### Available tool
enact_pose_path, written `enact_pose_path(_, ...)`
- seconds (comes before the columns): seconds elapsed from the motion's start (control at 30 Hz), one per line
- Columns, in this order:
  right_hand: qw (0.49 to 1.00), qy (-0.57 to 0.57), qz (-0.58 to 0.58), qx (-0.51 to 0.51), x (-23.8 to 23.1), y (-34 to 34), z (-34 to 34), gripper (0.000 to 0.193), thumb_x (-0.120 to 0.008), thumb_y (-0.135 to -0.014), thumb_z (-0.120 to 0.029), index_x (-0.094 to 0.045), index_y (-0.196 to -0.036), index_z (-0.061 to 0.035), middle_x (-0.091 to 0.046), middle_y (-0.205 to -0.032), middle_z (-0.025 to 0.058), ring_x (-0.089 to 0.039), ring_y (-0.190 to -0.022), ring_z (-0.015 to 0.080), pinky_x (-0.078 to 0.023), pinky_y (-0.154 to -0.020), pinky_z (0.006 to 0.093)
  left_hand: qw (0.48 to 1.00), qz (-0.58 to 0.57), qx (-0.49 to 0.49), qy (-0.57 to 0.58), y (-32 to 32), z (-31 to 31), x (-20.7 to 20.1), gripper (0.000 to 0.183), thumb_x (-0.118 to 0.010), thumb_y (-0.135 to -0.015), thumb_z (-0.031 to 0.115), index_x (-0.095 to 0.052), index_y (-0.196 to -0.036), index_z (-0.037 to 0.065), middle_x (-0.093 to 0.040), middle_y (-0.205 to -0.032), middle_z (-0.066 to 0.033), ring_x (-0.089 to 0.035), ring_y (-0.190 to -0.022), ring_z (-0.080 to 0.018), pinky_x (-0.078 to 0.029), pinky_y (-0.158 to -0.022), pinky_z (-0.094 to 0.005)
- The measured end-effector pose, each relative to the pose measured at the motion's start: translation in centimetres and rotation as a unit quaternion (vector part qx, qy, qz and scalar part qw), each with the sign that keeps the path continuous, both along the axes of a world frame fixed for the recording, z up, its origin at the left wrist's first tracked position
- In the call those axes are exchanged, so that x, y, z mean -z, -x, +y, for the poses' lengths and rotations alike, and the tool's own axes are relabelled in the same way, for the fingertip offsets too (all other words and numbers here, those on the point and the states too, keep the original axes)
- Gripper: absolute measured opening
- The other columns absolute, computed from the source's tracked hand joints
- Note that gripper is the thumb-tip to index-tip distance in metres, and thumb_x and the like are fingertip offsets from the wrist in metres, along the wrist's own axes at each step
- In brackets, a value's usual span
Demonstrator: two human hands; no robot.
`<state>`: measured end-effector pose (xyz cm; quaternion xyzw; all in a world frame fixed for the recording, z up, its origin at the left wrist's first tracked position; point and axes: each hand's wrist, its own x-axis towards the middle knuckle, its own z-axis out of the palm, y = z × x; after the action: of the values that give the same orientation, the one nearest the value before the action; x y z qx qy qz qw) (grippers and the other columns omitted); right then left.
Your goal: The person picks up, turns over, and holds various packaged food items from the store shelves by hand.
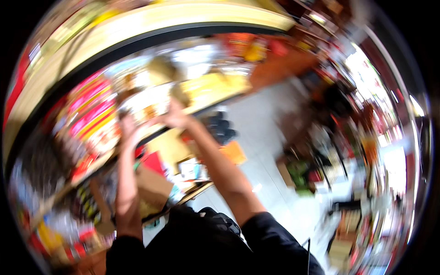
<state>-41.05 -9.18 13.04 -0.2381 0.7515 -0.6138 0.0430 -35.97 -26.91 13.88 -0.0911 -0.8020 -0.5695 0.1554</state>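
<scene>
A white package with orange-brown patches [147, 101] is between my two hands at the middle shelf, blurred by motion. My left hand [130, 130] grips its near left side, thumb pointing toward the right hand. At its right side my right hand [175, 114] has the fingers up along the edge and the thumb turned inward. Whether the package rests on the shelf board or is lifted, I cannot tell. Left of it stand stacked pink, red and yellow packs [91, 112]. Just right of my right hand lies a yellow packet [215, 89] in shiny wrap.
An upper wooden shelf [183, 16] with a dark edge [151, 33] overhangs the hands. Below are a cardboard box [153, 185] and a red item [153, 161]. Dark round objects [221, 128] stand by the shelf's end. Across the pale tiled floor [261, 137] are goods-filled shelves [366, 151].
</scene>
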Motion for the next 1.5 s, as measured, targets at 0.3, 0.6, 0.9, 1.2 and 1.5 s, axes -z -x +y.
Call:
enact_pose_path(0.3, 0.984, -0.012, 0.153, 0.091, -0.3, -3.2, -0.5, 0.062, -0.081, -0.055, -0.023, -0.056, -0.11, -0.0076, -0.063, -0.096, 0.0206, -0.057, -0.093, 0.0424, -0.046, -0.084, 0.0461, 0.998, 0.028, 0.055, -0.031, 2.3, -5.1, 7.5, 0.052, -0.071, -0.08, 0.006, -0.047, -0.125, -0.006, -0.054, -0.124, -0.0144, -0.053, -0.11, -0.0235, -0.043, -0.096, -0.0356)
enact_pose_path(0.6, 0.935, -0.019, 0.337, 0.107, -3.8, -11.5, 4.2, 0.056, -0.078, -0.064, -0.032, -0.053, -0.109, -0.0104, -0.055, -0.1, 0.0111, -0.049, -0.097, 0.0327, -0.036, -0.087, 0.0443, 0.973, 0.176, 0.107, 0.1, -8.5, 3.2, -2.7, 0.056, -0.063, -0.079, 0.007, -0.045, -0.13, -0.006, -0.048, -0.134, -0.0209, -0.046, -0.124, -0.0304, -0.037, -0.103, -0.0401)
enact_pose_path(0.9, 0.947, 0.219, -0.17, 0.163, 6.7, -27.2, 13.9, 0.068, -0.081, -0.074, -0.018, -0.043, -0.127, -0.001, -0.058, -0.118, 0.0091, -0.055, -0.109, 0.0195, -0.044, -0.098, 0.0369, 0.903, -0.213, 0.346, -0.139, -16.7, 13.9, 4.6, 0.047, -0.073, -0.074, 0.003, -0.053, -0.115, -0.004, -0.061, -0.11, -0.0104, -0.059, -0.099, -0.0173, -0.047, -0.088, -0.0311)
enact_pose_path(1.2, 0.858, 0.258, -0.339, 0.288, 10.8, -34.3, 17.2, 0.061, -0.071, -0.084, -0.024, -0.041, -0.13, 0.0037, -0.058, -0.117, 0.0127, -0.056, -0.106, 0.0189, -0.046, -0.092, 0.0336, 0.86, -0.33, 0.379, -0.088, -20.3, 19.0, 9.9, 0.044, -0.064, -0.089, 0.016, -0.048, -0.126, -0.001, -0.059, -0.115, -0.0077, -0.055, -0.106, -0.0136, -0.045, -0.09, -0.0304)
enact_pose_path(1.5, 0.909, 0.169, -0.36, 0.123, 10.0, -32.3, 18.5, 0.071, -0.07, -0.085, -0.028, -0.033, -0.138, 0.0025, -0.052, -0.126, 0.014, -0.048, -0.117, 0.0214, -0.038, -0.101, 0.0331, 0.817, -0.493, 0.121, -0.272, -22.7, 17.9, 10.8, 0.035, -0.065, -0.088, 0.019, -0.058, -0.115, -0.001, -0.065, -0.104, -0.009, -0.063, -0.091, -0.0152, -0.051, -0.079, -0.0295)
